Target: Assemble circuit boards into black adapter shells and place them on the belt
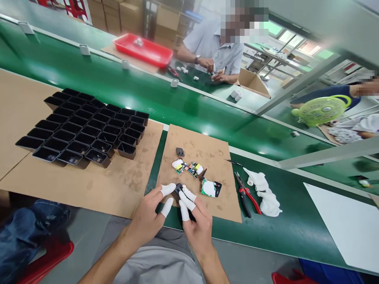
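White finger cots cover several fingertips on both hands. My right hand (197, 215) grips a small black plastic piece (178, 188) at the near edge of the cardboard sheet. My left hand (149, 211) is beside it, thumb and index finger apart, the index tip at the piece's left side. Just beyond lie two small circuit boards with yellow parts, the left board (179, 167) and the right board (195, 169). A green board with a white pad (209, 188) sits against a black plate to the right. Farther back is a loose black part (179, 152).
Rows of black plastic cases (79, 128) stand on cardboard at left. Red-handled pliers (247, 195), a thin black tool (235, 162) and crumpled white gloves (265, 193) lie right. Across the green bench, a person works near a red tray (143, 50). A green fan (322, 109) stands far right.
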`<state>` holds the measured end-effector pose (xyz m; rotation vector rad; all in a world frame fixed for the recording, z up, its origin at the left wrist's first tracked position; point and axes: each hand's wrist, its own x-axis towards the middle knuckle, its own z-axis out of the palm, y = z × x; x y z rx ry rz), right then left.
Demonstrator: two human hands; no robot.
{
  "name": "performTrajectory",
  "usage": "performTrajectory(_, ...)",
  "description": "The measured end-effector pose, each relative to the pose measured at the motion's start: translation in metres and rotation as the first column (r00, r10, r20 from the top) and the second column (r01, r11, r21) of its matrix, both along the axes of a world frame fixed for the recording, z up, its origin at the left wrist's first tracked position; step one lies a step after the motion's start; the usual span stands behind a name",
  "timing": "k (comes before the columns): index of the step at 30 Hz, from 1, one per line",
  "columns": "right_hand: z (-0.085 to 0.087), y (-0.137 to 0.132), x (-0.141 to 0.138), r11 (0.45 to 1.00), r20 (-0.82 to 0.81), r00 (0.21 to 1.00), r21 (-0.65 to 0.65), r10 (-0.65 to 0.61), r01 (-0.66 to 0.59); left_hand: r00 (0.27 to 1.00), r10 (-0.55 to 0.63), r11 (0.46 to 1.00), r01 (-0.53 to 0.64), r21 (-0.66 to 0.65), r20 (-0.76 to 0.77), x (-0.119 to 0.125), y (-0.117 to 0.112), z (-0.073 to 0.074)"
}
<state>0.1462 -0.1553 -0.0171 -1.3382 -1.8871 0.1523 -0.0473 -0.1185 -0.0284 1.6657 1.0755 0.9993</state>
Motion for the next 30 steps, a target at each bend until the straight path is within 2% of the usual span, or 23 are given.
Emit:
performTrajectory(5, 0.010, 0.006, 0.016, 0.993, 0.055, 0.991, -0.034, 0.118, -0.116, 0.999, -0.033, 0.999, 0.033, -0.036, 0.002, -0.004, 0.002, 0.004)
performTrajectory(8, 0.011, 0.004, 0.020, 0.993, 0.047, 0.992, -0.015, 0.120, -0.119, 0.997, -0.063, 0.991, 0.069, -0.114, 0.053, -0.008, 0.002, 0.004)
performTrajectory(12, 0.007, 0.000, 0.013, 0.996, 0.010, 0.996, 0.024, 0.085, -0.085, 0.986, 0.068, 0.969, -0.030, -0.244, 0.152, -0.009, -0.001, 0.000)
performTrajectory(14, 0.004, 0.000, 0.008, 0.997, -0.013, 0.998, 0.019, 0.068, -0.068, 0.980, 0.124, 0.962, -0.079, -0.262, 0.159, -0.008, -0.002, -0.001)
performTrajectory(16, 0.003, 0.003, 0.004, 0.999, -0.039, 0.998, -0.006, 0.046, -0.046, 0.988, 0.110, 0.971, -0.083, -0.222, 0.112, -0.005, -0.001, 0.000)
performTrajectory(20, 0.007, 0.009, 0.003, 0.996, -0.088, 0.996, -0.082, 0.009, -0.016, 1.000, 0.007, 0.998, -0.008, -0.055, -0.019, -0.001, 0.001, 0.003)
performTrajectory(23, 0.011, 0.012, 0.007, 0.993, -0.098, 0.995, -0.116, 0.016, -0.028, 0.999, -0.012, 1.000, 0.013, 0.024, -0.053, 0.001, 0.003, 0.005)
performTrajectory(27, 0.011, 0.014, 0.016, 0.987, -0.045, 0.992, -0.102, 0.118, -0.122, 1.000, -0.011, 1.000, 0.011, 0.017, -0.012, 0.001, 0.005, 0.006)
performTrajectory(30, 0.011, 0.015, 0.023, 0.979, 0.000, 0.981, -0.069, 0.192, -0.191, 0.999, -0.013, 0.999, 0.015, -0.041, 0.040, 0.000, 0.005, 0.006)
